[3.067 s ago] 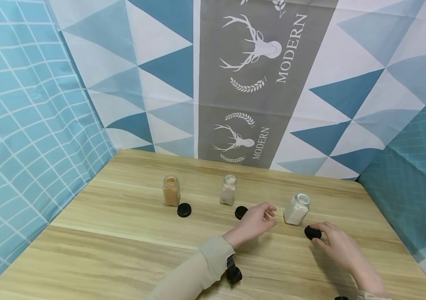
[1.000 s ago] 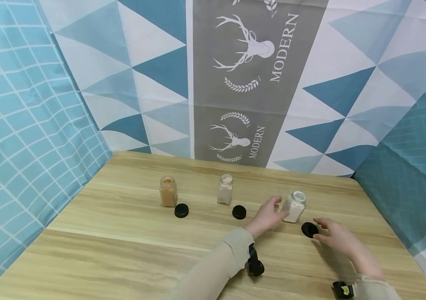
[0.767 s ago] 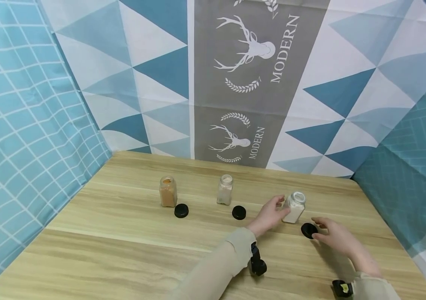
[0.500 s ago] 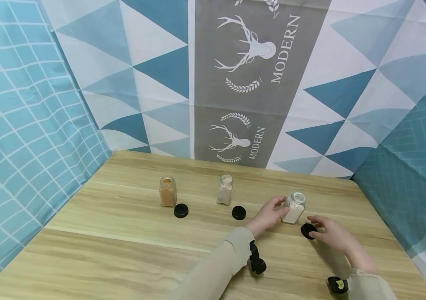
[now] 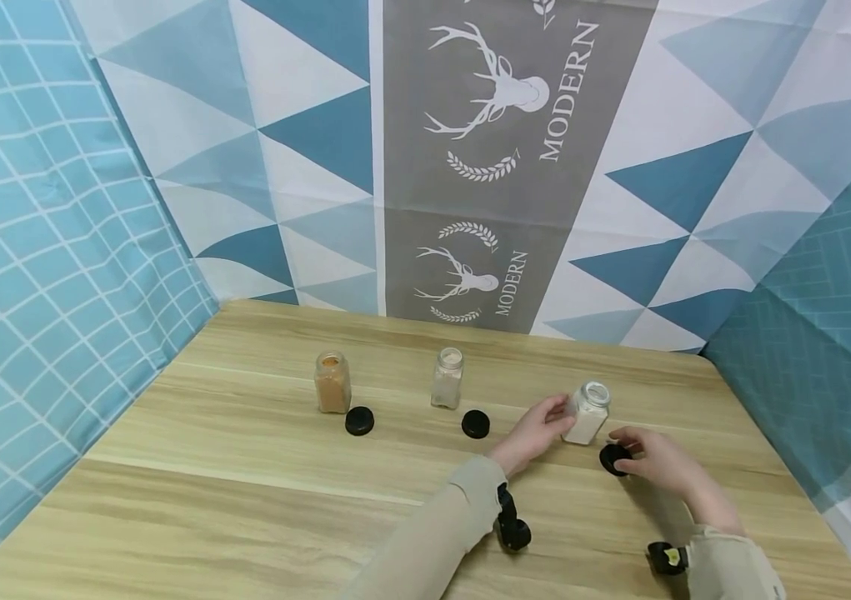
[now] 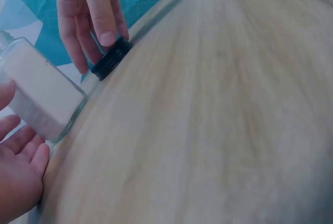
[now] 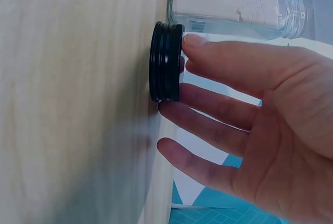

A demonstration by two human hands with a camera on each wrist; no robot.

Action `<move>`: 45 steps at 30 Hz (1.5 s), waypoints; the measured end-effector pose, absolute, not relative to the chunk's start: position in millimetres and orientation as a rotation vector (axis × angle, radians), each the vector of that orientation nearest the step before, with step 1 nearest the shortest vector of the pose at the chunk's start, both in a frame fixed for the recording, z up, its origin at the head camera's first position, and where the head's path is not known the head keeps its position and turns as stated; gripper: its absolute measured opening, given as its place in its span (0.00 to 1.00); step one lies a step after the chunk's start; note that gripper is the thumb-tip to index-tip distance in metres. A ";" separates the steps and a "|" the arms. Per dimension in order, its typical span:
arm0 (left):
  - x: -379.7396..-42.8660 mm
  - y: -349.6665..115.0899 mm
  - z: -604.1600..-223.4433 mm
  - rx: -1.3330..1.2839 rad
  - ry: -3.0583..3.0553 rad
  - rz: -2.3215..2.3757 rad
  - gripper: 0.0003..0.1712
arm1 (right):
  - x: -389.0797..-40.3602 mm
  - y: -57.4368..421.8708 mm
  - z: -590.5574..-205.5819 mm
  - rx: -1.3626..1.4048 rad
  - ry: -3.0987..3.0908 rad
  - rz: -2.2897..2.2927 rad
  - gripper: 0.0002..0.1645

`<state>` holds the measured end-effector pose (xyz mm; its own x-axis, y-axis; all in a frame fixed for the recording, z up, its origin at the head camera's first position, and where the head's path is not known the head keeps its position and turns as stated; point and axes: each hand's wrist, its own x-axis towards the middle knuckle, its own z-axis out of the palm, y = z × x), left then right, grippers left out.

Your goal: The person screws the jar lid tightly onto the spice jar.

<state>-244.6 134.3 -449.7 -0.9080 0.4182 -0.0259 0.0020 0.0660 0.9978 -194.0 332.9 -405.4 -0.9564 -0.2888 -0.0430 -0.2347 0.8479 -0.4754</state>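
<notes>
On the table (image 5: 245, 500), left hand (image 5: 533, 432) grips upright jar (image 5: 588, 413); right hand (image 5: 653, 462) pinches flat cap (image 5: 612, 458).

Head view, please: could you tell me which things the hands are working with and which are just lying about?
In hand: white jar, held by left hand; cap, touched by right hand.
Lying about: orange jar, beige jar, two loose caps.

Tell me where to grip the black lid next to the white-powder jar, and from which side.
Grip the black lid by its ribbed rim, coming from above. It lies flat on the table, so only top and rim are reachable. The right hand already has its fingertips there; the jar stands close behind.
</notes>
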 end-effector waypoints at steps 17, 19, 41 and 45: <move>-242.2 133.6 -451.4 0.461 2.137 1.850 0.27 | -195.4 324.4 -409.9 -0.412 2.927 -0.678 0.27; -242.5 134.1 -452.9 0.470 2.153 1.848 0.27 | -195.6 324.5 -410.6 -0.420 2.936 -0.671 0.24; -240.7 133.9 -456.2 0.487 2.250 1.768 0.26 | -192.9 327.4 -409.3 -0.441 2.944 -0.809 0.19; -240.3 134.4 -453.8 0.481 2.327 1.708 0.26 | -193.1 326.4 -406.8 -0.420 2.979 -0.869 0.20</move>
